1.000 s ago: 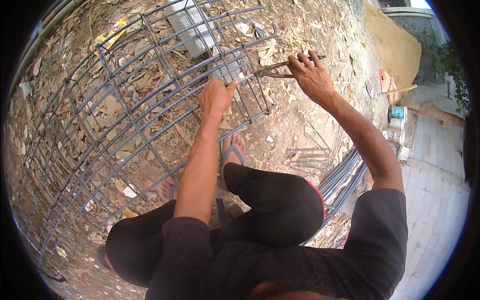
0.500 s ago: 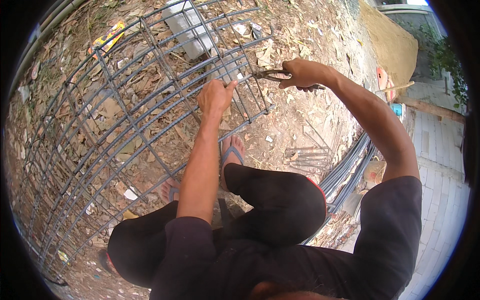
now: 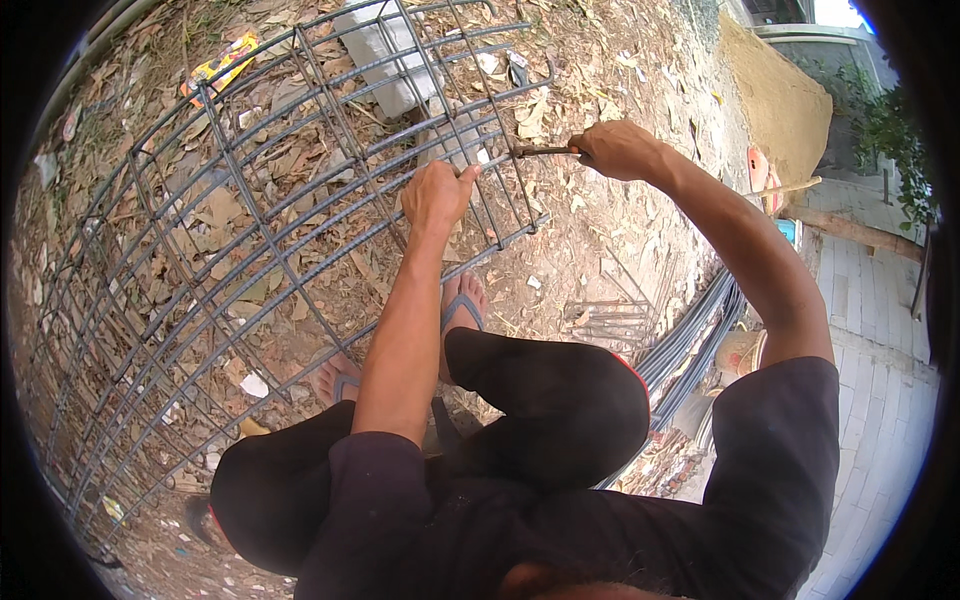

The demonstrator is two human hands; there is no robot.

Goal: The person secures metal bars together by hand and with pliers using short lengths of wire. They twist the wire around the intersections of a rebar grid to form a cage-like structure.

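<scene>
So the rebar cage (image 3: 262, 220) takes up the left side and already looks mostly built, long bars crossed by hoops. Left hand (image 3: 437, 195) is closed over bars near its right end. Just right of that, the pincers (image 3: 545, 151) have their nose at the end hoop, with the right hand (image 3: 620, 150) wrapped round the handles. I'd say that joint's still being worked; can't tell which others are tied. Bundled bars (image 3: 703, 315) lie nearer, far right.
</scene>
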